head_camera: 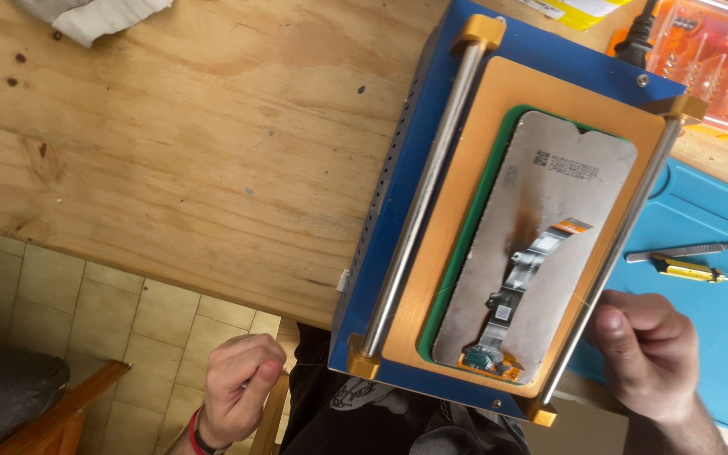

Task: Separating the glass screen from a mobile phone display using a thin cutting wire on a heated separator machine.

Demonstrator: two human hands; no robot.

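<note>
Right hand: your right hand point(646, 354) is sitting at the lower right of the frame, fingers curled together in a pinch beside the right rail point(612, 253); a very fine wire seems to be running from it, too thin to confirm.
Left hand: your left hand point(238, 388) is hanging below the bench edge at lower centre-left, closed into a fist with thumb pressed to forefinger; whether it is gripping the other wire end, I cannot tell.
Work piece: the phone screen point(541, 244) is lying back side up on the green pad point(465, 253) of the blue separator machine point(398, 211), its flex cable point(524, 270) facing you. It is resting between your hands, nearer the right one, touching neither.
Technique: in my judgement you are doing best by keeping both hands level, the line taut and flat to the plate, and clear of the flex cable.
Surroundings: tweezers point(688, 250) and a yellow screwdriver point(688, 270) are lying on the blue mat point(718, 320) at right; the wooden bench point(195, 152) is filling the upper left.
</note>
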